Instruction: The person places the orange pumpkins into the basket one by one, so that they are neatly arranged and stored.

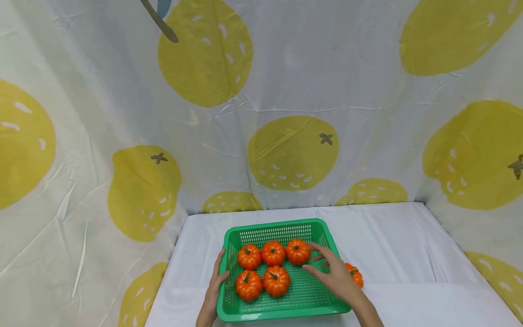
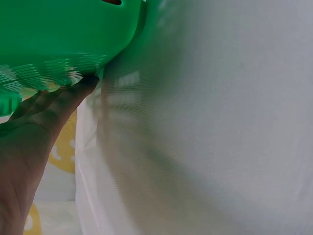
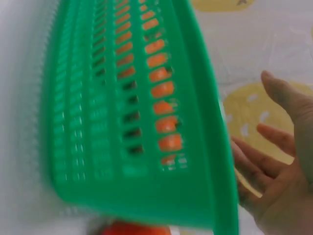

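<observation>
A green plastic basket [image 1: 286, 310] with slotted walls holds several small orange pumpkins: three in a back row, including one at its right end [image 1: 298, 252], and two in front [image 1: 276, 281]. My left hand [image 1: 213, 286] grips the basket's left side, thumb at the rim and fingers along the outer wall; the left wrist view shows those fingers [image 2: 58, 100] against the slots. Over the basket's right part, my right hand [image 1: 333, 274] has spread fingers beside the back right pumpkin and holds nothing. Another pumpkin [image 1: 354, 275] lies outside the basket, partly hidden by the right hand.
A white cloth [image 1: 392, 254] covers the table under the basket. Behind and at both sides hangs a pale curtain [image 1: 359, 150] printed with yellow lemons. The basket's right wall [image 3: 146, 196] stands close to the right hand.
</observation>
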The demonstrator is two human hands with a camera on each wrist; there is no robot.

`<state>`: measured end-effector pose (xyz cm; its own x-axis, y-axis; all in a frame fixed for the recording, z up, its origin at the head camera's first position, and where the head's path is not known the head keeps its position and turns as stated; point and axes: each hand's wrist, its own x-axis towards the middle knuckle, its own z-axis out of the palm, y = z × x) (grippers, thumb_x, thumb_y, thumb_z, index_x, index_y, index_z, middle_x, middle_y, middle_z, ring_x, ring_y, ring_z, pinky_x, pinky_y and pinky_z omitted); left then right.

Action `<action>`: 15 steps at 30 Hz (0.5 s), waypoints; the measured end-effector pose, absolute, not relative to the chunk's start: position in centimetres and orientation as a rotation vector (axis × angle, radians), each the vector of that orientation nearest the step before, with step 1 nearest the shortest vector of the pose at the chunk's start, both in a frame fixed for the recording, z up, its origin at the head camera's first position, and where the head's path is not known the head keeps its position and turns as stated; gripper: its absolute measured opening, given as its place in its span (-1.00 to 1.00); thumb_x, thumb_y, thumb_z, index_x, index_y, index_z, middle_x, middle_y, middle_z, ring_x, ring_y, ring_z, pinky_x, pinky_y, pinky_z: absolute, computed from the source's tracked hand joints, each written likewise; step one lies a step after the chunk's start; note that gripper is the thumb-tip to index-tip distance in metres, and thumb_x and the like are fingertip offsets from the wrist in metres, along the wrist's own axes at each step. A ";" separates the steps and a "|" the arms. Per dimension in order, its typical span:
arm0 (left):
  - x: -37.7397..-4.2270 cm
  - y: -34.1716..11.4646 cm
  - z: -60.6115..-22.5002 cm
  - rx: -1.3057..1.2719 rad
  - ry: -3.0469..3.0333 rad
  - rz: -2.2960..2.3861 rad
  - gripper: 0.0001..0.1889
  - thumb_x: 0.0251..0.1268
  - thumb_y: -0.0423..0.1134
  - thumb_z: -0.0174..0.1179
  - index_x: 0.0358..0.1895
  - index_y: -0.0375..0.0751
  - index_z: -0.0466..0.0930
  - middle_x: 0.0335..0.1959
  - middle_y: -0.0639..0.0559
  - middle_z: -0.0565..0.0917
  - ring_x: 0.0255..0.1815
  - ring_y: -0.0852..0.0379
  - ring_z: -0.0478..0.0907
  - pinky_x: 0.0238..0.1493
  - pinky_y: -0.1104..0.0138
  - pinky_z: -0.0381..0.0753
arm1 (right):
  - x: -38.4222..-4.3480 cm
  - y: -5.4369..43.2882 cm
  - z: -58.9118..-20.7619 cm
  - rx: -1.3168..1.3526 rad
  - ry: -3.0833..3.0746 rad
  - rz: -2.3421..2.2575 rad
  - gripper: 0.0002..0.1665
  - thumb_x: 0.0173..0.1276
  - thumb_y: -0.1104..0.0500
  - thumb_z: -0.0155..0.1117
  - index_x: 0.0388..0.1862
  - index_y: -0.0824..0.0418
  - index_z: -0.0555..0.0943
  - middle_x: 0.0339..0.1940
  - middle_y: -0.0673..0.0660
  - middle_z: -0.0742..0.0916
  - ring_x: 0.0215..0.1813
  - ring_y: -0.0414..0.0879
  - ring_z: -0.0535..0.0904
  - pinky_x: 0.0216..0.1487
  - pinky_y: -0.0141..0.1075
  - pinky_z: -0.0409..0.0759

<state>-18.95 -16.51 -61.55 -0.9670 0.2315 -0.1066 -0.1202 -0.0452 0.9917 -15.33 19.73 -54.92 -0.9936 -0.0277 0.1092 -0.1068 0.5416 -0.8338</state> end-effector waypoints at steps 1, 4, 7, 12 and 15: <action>-18.9 -16.5 -61.5 0.120 1.975 2.109 -0.31 0.70 -0.09 -0.22 0.72 0.20 -0.29 0.74 -0.15 -0.40 0.72 -0.37 -0.34 0.60 -0.28 -0.12 | -15.0 20.4 -54.7 0.109 -2.667 1.412 -0.22 0.35 -0.14 0.46 0.49 -0.01 0.47 0.34 0.05 0.66 0.10 -0.12 0.65 0.07 -0.20 0.64; -19.0 -16.5 -61.6 0.110 1.952 2.112 -0.32 0.70 -0.07 -0.23 0.72 0.21 -0.30 0.74 -0.13 -0.40 0.72 -0.35 -0.32 0.60 -0.27 -0.09 | -13.9 22.7 -54.5 0.055 -2.634 1.272 -0.28 0.40 -0.09 0.43 0.48 0.04 0.48 0.34 0.06 0.65 0.17 -0.03 0.61 0.12 -0.04 0.64; -18.9 -16.5 -61.7 0.109 1.933 2.112 -0.32 0.71 -0.07 -0.25 0.72 0.23 -0.31 0.74 -0.11 -0.40 0.73 -0.33 -0.30 0.60 -0.21 -0.04 | -12.8 25.1 -54.9 -0.029 -2.659 1.182 -0.27 0.43 -0.11 0.41 0.48 0.12 0.47 0.34 0.17 0.62 0.21 0.11 0.55 0.12 0.16 0.59; -18.8 -16.6 -61.6 0.140 1.922 2.114 -0.33 0.72 -0.08 -0.26 0.71 0.26 -0.32 0.74 -0.10 -0.42 0.72 -0.31 -0.31 0.58 -0.19 -0.03 | -11.4 28.4 -57.3 -0.149 -2.797 1.104 -0.11 0.40 -0.19 0.40 0.53 0.25 0.37 0.36 0.41 0.55 0.28 0.30 0.50 0.13 0.34 0.51; -18.9 -16.6 -61.6 0.144 1.929 2.111 -0.32 0.71 -0.08 -0.26 0.71 0.25 -0.32 0.74 -0.10 -0.42 0.72 -0.31 -0.32 0.58 -0.20 -0.04 | -10.8 29.4 -59.0 -0.197 -2.891 1.107 0.02 0.35 -0.22 0.43 0.56 0.31 0.29 0.35 0.53 0.51 0.27 0.38 0.52 0.14 0.35 0.52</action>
<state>-18.91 -16.61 -61.56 -0.9566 0.2689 -0.1124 -0.1362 -0.0714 0.9881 -10.76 29.38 -59.00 -0.9912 0.1322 -0.0089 0.1043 0.7373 -0.6675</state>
